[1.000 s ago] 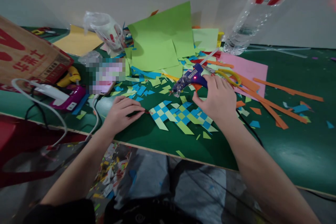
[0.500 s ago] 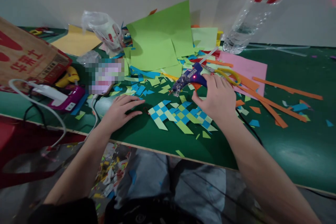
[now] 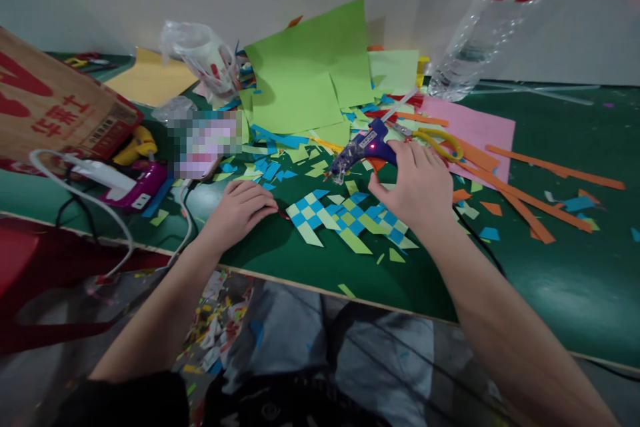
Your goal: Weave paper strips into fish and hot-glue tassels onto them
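Note:
My right hand (image 3: 417, 177) is closed around the handle of a blue hot glue gun (image 3: 363, 150) with a red light on its side. The gun's nozzle points left and down, and a clear glue stick pokes out of its back. My left hand (image 3: 243, 210) pinches a thin dark-red cord (image 3: 283, 213) beside the left tip of a woven blue-and-green paper piece (image 3: 309, 215). Two similar woven pieces, a middle one (image 3: 353, 221) and a right one (image 3: 393, 225), lie overlapping in a row on the green table (image 3: 280, 253).
Yellow-handled scissors (image 3: 440, 141) lie beyond my right hand, near orange paper strips (image 3: 530, 200) and pink paper (image 3: 493, 127). Green sheets (image 3: 305, 73) lean at the back. A water bottle (image 3: 470, 47), phone (image 3: 205, 147), purple power strip (image 3: 143, 187) and paper bag (image 3: 65, 107) stand around.
My left hand has moved slightly right and its fingers have closed on the cord. The right hand stays on the glue gun. The view has shifted a little.

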Motion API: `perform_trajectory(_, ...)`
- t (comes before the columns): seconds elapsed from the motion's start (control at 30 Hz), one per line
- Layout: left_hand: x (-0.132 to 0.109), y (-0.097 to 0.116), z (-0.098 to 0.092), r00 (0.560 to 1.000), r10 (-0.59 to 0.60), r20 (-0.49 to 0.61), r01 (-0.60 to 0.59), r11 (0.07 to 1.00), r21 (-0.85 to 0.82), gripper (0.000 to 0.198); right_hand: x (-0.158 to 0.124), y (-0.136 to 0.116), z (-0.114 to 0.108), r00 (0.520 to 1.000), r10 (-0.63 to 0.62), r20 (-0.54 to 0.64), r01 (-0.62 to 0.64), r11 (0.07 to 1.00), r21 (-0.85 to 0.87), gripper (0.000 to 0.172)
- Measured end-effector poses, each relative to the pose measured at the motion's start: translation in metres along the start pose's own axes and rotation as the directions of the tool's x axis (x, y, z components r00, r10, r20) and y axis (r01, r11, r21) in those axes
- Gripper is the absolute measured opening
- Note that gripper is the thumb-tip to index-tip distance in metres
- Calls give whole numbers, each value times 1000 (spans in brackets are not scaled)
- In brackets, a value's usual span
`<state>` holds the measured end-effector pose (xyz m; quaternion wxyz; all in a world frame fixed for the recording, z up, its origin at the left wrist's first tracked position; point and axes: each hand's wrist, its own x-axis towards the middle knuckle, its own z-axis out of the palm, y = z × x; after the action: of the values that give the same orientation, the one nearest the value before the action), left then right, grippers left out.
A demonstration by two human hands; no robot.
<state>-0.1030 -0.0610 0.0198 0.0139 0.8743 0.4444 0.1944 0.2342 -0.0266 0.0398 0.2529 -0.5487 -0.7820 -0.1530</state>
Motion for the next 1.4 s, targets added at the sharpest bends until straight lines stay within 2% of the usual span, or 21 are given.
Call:
perform_trajectory(0.2, -3, 0, -1, 989, -50, -142, 52, 999, 6, 17, 0, -1, -3, 999, -22, -26, 22, 1000, -9, 46)
perform_trajectory(0.33, -1, 1, -1, 992, -82, -101, 83, 997, 7, 17, -2, -9, -6, 998, -51, -29, 51, 999, -3, 48)
perform_trajectory(0.47, -1, 2, 0, 993, -105, -63, 105, 994, 6, 19, -5, -20, -6, 996, -84, 29, 83, 996, 43, 48)
perform_trajectory(0.77, -1, 1, 0, 994, -104, -44, 104, 995, -6, 20, -12, -43, -6, 975, -216, 44, 212, 974, 75, 48)
perform_trajectory(1.17, -1, 1, 0, 994, -85, -65, 85, 996, 1, 21, -10, -45, -6, 960, -268, 84, 270, 963, -9, 45)
perform_trajectory(1.4, -1, 0, 0, 996, -53, -71, 54, 999, 8, 19, -11, -44, -5, 952, -295, 77, 296, 955, 3, 45)
